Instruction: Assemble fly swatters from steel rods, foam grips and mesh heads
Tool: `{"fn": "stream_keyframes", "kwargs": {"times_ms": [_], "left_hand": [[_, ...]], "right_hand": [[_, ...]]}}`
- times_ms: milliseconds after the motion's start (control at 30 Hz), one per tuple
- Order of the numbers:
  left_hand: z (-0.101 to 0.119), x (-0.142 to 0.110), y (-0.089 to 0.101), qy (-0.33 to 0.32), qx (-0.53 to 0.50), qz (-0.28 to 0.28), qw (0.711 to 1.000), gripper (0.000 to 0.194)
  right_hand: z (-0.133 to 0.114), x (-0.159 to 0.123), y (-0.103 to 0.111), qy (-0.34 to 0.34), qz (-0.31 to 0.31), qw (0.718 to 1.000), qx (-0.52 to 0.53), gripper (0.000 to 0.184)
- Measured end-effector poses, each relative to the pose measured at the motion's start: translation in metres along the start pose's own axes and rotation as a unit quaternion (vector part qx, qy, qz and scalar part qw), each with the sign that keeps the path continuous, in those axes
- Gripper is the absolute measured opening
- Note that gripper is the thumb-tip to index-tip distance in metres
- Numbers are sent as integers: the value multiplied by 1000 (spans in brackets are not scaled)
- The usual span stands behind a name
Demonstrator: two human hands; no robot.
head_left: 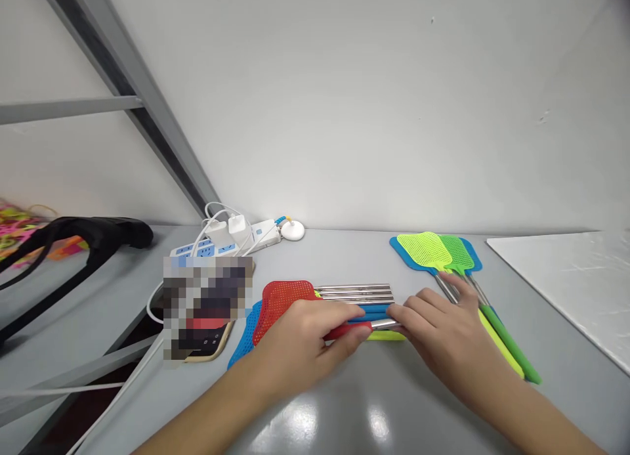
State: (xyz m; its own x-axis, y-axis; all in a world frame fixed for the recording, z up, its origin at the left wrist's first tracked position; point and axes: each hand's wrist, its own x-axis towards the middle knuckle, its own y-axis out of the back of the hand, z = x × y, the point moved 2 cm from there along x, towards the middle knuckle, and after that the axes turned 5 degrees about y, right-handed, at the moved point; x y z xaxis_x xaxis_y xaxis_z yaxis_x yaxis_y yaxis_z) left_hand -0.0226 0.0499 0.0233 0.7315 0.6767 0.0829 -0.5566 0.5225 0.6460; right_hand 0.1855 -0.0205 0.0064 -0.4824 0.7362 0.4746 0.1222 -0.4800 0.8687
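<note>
My left hand (pixel 310 340) is closed around a red plastic piece with a metal rod, part of a fly swatter (pixel 350 330). A red mesh head (pixel 283 304) lies beside that hand; my fingers hide whether it joins the held piece. At the rod's other end, my right hand (pixel 438 320) has its fingers closed on the metal. Beneath and behind lie several metal rods (pixel 354 291), blue handles (pixel 377 312), a yellow-green handle (pixel 386 335) and a blue mesh head (pixel 246 337).
To the right lies a fanned group of fly swatters with a yellow head (pixel 423 250) and a green head (pixel 455 253). A phone (pixel 211 340), partly blurred, and a power strip (pixel 199 248) with cables are at left. A white board (pixel 566 278) lies right.
</note>
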Motion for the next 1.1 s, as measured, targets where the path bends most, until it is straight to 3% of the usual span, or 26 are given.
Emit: {"fn": "stream_keyframes", "kwargs": {"times_ms": [100, 200, 267, 500, 733, 867, 967, 1033, 1100], "left_hand": [[-9, 0, 0, 27, -143, 61, 987, 39], [-15, 2, -3, 40, -322, 83, 942, 59], [-17, 4, -6, 44, -387, 83, 917, 70], [-11, 0, -14, 57, -413, 91, 904, 87], [-8, -2, -15, 56, -394, 85, 914, 85], [-6, 0, -18, 87, -271, 64, 957, 55], [-2, 0, -26, 42, -49, 3, 998, 35], [0, -2, -34, -35, 111, -27, 993, 37], [-2, -2, -39, -89, 226, -23, 970, 39]], "right_hand": [[-2, -3, -10, 25, -38, 999, 20, 18], [-6, -6, -15, 25, -60, 997, 51, 18], [-11, -8, -17, 20, -78, 995, 61, 22], [-34, -9, -18, 7, -70, 995, 77, 28], [-45, -6, -14, 1, -42, 994, 99, 27], [-36, -8, -17, 13, -62, 992, 110, 23], [-23, -11, -18, 23, -65, 991, 118, 22], [-16, -12, -17, 28, -58, 990, 126, 22], [-12, -11, -14, 31, -44, 989, 138, 20]]}}
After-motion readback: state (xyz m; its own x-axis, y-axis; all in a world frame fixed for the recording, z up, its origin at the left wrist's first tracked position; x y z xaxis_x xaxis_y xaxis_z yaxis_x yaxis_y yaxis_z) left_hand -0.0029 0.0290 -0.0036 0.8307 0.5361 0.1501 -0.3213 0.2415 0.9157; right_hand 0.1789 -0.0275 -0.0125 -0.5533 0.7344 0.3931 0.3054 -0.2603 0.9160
